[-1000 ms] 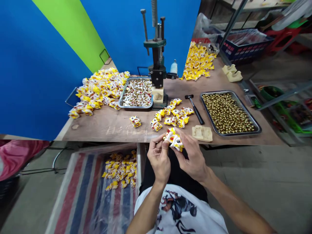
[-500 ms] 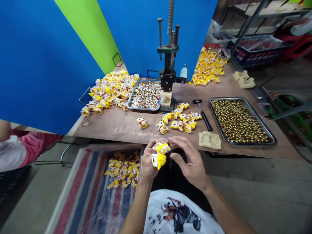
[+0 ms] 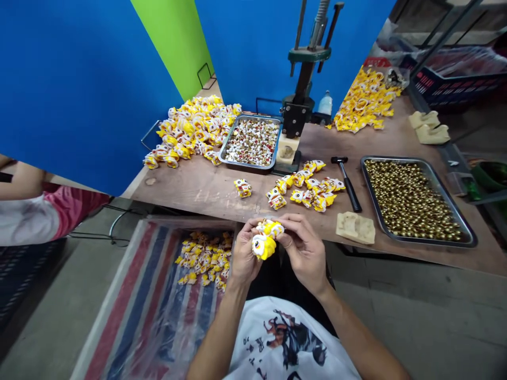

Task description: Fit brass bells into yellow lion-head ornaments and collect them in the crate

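Held: yellow-and-white lion figure (image 3: 264,244), just off the worktop (image 3: 190,196) near edge | left hand (image 3: 242,256), right hand (image 3: 303,252): fingers (image 3: 285,224) pinching it from both sides | On worktop: loose lion figures (image 3: 307,191), tray of brass beads (image 3: 412,200), heaped yellow pile (image 3: 194,129)

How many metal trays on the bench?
2: a steel tray of small white-and-red pieces beside the press, and a steel tray of brass-coloured beads on the right. Neither looks covered; none seems hidden.
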The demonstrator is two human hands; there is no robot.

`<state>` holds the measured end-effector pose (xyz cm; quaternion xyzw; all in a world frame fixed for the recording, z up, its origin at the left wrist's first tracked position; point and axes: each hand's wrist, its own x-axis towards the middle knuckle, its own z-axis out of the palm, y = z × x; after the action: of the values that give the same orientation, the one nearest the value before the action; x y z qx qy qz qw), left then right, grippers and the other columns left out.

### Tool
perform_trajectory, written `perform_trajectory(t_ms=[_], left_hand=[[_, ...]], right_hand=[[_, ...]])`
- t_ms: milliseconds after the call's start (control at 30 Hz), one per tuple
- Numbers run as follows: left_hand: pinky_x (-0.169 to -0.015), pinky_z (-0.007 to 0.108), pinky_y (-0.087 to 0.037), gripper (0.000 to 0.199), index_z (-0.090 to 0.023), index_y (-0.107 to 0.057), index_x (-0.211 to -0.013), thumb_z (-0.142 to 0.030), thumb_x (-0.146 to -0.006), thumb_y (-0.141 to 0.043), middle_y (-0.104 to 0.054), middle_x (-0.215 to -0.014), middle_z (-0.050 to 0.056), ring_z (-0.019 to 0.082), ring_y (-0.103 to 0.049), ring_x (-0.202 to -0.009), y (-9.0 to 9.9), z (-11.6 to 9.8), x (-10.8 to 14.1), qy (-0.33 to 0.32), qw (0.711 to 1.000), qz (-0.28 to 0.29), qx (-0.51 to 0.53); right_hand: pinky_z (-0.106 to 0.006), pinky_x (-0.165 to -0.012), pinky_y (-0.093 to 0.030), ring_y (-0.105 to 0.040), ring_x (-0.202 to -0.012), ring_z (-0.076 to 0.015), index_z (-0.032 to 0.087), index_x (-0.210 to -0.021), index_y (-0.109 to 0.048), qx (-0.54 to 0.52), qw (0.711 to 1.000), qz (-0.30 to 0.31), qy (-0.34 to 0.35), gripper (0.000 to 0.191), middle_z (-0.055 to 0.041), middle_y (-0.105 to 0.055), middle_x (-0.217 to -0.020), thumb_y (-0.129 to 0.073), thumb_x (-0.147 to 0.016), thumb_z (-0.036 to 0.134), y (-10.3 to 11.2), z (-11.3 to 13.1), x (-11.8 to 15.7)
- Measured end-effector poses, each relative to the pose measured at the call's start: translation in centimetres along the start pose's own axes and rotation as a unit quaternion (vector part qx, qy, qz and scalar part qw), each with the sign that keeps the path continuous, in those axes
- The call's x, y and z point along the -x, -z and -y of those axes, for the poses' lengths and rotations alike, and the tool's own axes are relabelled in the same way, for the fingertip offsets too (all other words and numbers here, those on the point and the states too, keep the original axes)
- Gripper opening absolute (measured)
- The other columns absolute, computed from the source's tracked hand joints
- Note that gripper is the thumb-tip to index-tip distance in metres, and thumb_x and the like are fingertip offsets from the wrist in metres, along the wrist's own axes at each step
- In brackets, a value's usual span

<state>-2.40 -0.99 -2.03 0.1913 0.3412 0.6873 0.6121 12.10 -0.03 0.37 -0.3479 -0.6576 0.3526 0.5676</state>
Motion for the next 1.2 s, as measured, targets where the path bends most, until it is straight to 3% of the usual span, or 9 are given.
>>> perform_trajectory(t_ms=[133,233,467,700,867,1033,1200], left_hand=[[-0.068,0.019,-0.060,0.045,-0.018,-0.083,-0.098,-0.036,-0.064,-0.106,-0.078,-0.092,0.005,0.013,-0.071,-0.075,0.2,-0.2,-0.5,0.038,0.999,0.001,-0.008],[-0.063,0.019,-0.058,0.043,-0.018,-0.084,-0.096,-0.035,-0.064,-0.106,-0.078,-0.090,0.005,0.013,-0.069,-0.069,0.7,-0.1,-0.7,0.057,0.998,0.010,-0.030],[-0.059,0.018,-0.053,0.045,-0.019,-0.083,-0.099,-0.029,-0.061,-0.106,-0.071,-0.071,-0.001,0.010,-0.062,-0.057,2.4,2.0,-0.3,0.010,0.994,-0.010,-0.106],[-0.069,0.023,-0.061,0.042,-0.019,-0.083,-0.102,-0.034,-0.070,-0.104,-0.080,-0.086,0.004,0.016,-0.074,-0.069,1.9,3.7,-0.3,-0.002,0.991,-0.003,-0.136],[-0.074,0.027,-0.067,0.044,-0.020,-0.081,-0.104,-0.034,-0.071,-0.106,-0.082,-0.090,0.004,0.017,-0.078,-0.073,2.7,2.9,-1.0,-0.008,0.995,-0.016,-0.096],[-0.086,0.037,-0.071,0.048,-0.020,-0.080,-0.108,-0.034,-0.071,-0.106,-0.081,-0.089,0.002,0.020,-0.081,-0.079,5.1,1.5,-1.1,-0.027,0.996,-0.050,-0.067],[-0.089,0.036,-0.070,0.044,-0.020,-0.079,-0.109,-0.031,-0.074,-0.103,-0.082,-0.097,0.004,0.021,-0.081,-0.085,6.9,1.1,-0.8,-0.051,0.994,-0.062,-0.070]], right_hand=[[-0.038,-0.100,-0.070,-0.075,-0.120,-0.0252,0.028,-0.132,-0.082,-0.013,1.000,-0.022,-0.012,0.025,-0.0108,-0.070,-0.130,-0.074,-0.109,0.029,-0.4,-0.1,0.4],[-0.036,-0.100,-0.069,-0.075,-0.121,-0.0244,0.028,-0.133,-0.080,-0.017,1.000,-0.019,-0.018,0.025,-0.0107,-0.069,-0.132,-0.072,-0.110,0.030,0.0,-0.4,0.8],[-0.036,-0.102,-0.067,-0.074,-0.121,-0.0236,0.025,-0.144,-0.073,0.028,0.996,0.069,-0.039,0.034,-0.0115,-0.072,-0.133,-0.068,-0.113,0.039,3.3,-2.0,2.1],[-0.035,-0.102,-0.068,-0.074,-0.127,-0.0237,0.026,-0.153,-0.065,-0.012,0.993,0.091,-0.071,0.043,-0.0142,-0.069,-0.147,-0.069,-0.113,0.041,3.8,-3.3,3.5],[-0.034,-0.096,-0.069,-0.078,-0.110,-0.0190,0.027,-0.168,-0.049,0.006,0.994,0.041,-0.101,0.065,-0.0141,-0.069,-0.145,-0.074,-0.110,0.042,4.9,-4.8,1.8],[-0.038,-0.100,-0.068,-0.076,-0.112,-0.0207,0.026,-0.156,-0.063,0.117,0.989,-0.046,-0.073,0.053,-0.0144,-0.068,-0.148,-0.075,-0.109,0.045,8.5,-6.4,-1.4],[-0.039,-0.095,-0.069,-0.076,-0.109,-0.0216,0.023,-0.148,-0.069,0.166,0.984,-0.037,-0.050,0.044,-0.0149,-0.068,-0.145,-0.074,-0.109,0.044,9.3,-6.9,-1.9]])
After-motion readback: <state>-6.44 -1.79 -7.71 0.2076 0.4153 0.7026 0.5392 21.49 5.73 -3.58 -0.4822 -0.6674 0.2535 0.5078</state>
